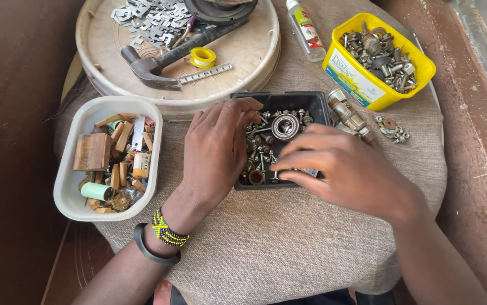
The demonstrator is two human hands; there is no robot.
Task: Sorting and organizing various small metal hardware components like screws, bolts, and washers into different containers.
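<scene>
The right hand (349, 169) reaches in from the right with fingertips pressed together low in the black tray (317, 104); whether they pinch one of the small bolts (260, 148) I cannot tell. The left hand (216, 152) is nearer the tray's left wall, fingers loosely spread over its rim. The tray sits mid-table on the grey cloth (266, 243), the round bearing (286, 126) just beyond the fingertips.

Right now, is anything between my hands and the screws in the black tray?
Nothing visible blocks them. The left hand rests on the black tray's left rim, fingers over the screws. The right hand reaches in from the right, fingertips at the screws, beside the round bearing.
</scene>
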